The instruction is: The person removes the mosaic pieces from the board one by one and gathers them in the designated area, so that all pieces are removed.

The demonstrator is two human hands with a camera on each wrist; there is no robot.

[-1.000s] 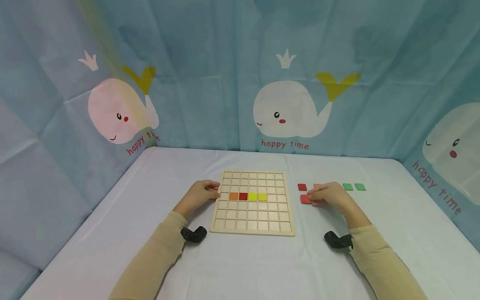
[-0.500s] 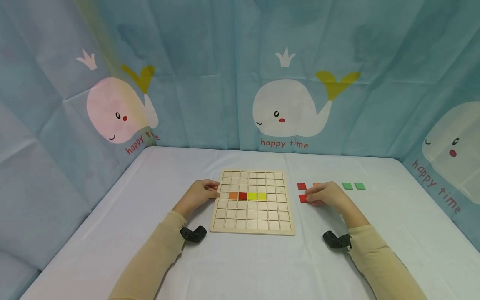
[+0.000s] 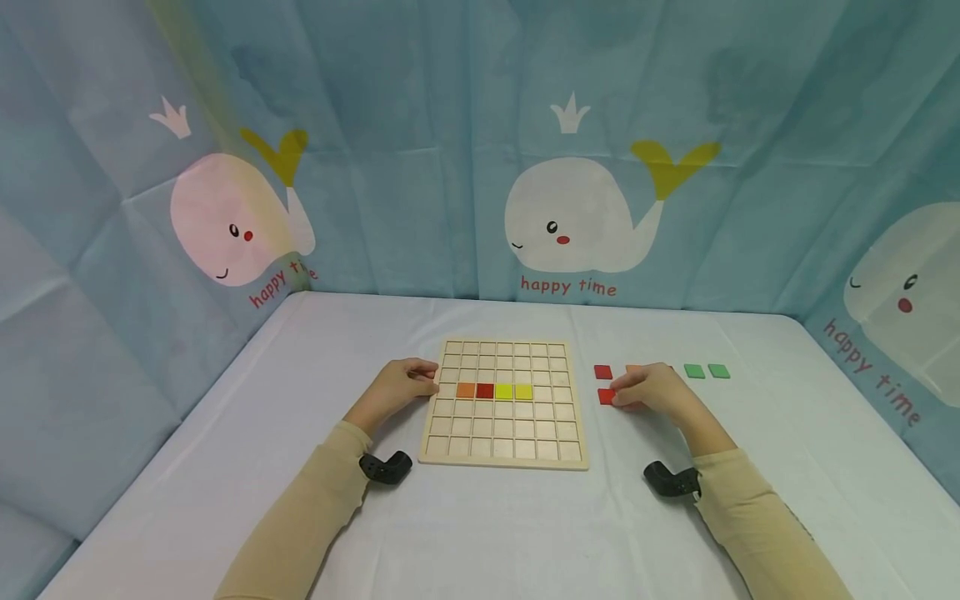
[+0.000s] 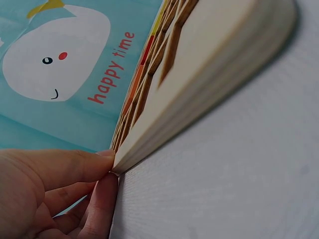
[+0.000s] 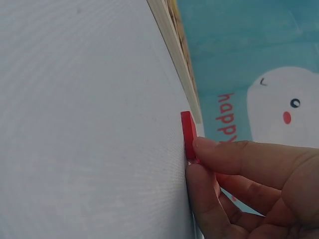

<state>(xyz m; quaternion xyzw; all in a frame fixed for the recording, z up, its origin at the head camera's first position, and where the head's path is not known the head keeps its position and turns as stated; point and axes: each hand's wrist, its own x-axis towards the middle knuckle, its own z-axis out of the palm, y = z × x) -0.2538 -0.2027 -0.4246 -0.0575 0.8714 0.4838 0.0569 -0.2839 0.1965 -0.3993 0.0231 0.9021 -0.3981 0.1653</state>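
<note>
My left hand (image 3: 393, 390) pinches the left edge of a wooden grid board (image 3: 504, 450), which lies flat. In the left wrist view, the thumb lies over the rim and a finger stands against its side. One row holds an orange tile (image 3: 466, 391), a dark red tile (image 3: 485, 391) and two yellow tiles (image 3: 513, 392). Right of the board, my right hand (image 3: 654, 390) has its thumb and finger at the right edge of a red tile (image 3: 605, 397), low on the table. The right wrist view shows this red tile (image 5: 187, 134) between them, partly covered.
Behind the right hand lie a darker red tile (image 3: 603, 372), a partly hidden orange tile (image 3: 633, 368) and two green tiles (image 3: 706, 371). A white cloth (image 3: 480, 533) covers the table. A blue whale-print curtain (image 3: 397, 208) stands behind it.
My right hand has shifted slightly left along with the red tile. A reddish patch under that hand is no longer visible. The left hand and the board stay in place.
</note>
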